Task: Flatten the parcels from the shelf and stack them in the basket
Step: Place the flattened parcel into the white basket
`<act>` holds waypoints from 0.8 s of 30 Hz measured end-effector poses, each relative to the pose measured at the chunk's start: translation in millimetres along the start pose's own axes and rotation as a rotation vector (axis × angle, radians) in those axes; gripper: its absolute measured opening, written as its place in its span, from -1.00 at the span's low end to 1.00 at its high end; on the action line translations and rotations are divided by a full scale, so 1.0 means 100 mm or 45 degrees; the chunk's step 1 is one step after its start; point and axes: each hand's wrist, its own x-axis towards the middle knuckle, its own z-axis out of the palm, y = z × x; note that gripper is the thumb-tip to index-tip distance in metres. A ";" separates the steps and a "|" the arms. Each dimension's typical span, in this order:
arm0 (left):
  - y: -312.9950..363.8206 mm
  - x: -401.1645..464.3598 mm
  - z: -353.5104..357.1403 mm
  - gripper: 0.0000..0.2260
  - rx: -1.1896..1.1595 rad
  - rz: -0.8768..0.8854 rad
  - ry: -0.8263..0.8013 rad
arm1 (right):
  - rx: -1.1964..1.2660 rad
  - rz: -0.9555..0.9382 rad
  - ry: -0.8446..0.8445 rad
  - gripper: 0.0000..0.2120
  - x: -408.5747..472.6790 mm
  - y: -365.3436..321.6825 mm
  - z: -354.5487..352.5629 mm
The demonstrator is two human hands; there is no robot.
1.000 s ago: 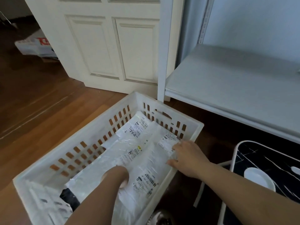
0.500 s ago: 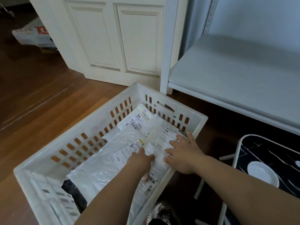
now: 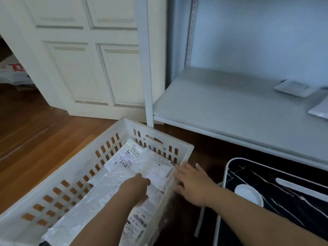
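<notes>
Parcels (image 3: 124,176) lie stacked flat in the basket (image 3: 74,167), labels up, filling the floor of it from the far wall to the near edge. Left hand (image 3: 136,189) sits inside the basket, palm down on the top parcel; fingers (image 3: 142,176) curled toward the plastic, hidden from above, so cannot tell whether they pinch or only press. Right hand (image 3: 193,183) has slid off the parcels since half a second ago and now hangs over the basket's right rim, fingers (image 3: 184,167) spread wide, holding nothing, blurred.

View has tipped up: shelf (image 3: 221,103) now shows more of its right end, where two more parcels (image 3: 291,88) lie, one small and puffy, another cut by the frame edge. Door (image 3: 85,59) far left, wood floor (image 3: 35,135) under the basket, dark patterned stool (image 3: 284,189) near right.

Judgement: pressing of this layer looks finished and the right hand is freeing itself for the next fetch. Task is well along but not done; remaining shelf parcels want flattening. Soft plastic may spring back once the left hand lifts.
</notes>
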 end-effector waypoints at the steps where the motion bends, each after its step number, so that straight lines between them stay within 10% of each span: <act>1: 0.06 -0.04 -0.10 -0.53 0.000 0.010 0.043 | -0.042 0.021 -0.013 -0.45 -0.07 0.10 -0.05; 11: 2.25 -0.13 -1.20 -0.63 -0.081 0.515 0.448 | 0.108 0.573 0.255 -0.43 -1.38 1.53 -0.51; 17: 3.63 -0.16 -1.14 -0.59 -0.031 0.865 0.421 | 0.166 0.876 0.414 0.34 -2.23 2.38 -0.43; 24: 4.31 0.14 -1.00 -0.45 0.036 0.852 0.287 | -0.025 1.064 0.309 -0.49 -2.69 3.40 -0.44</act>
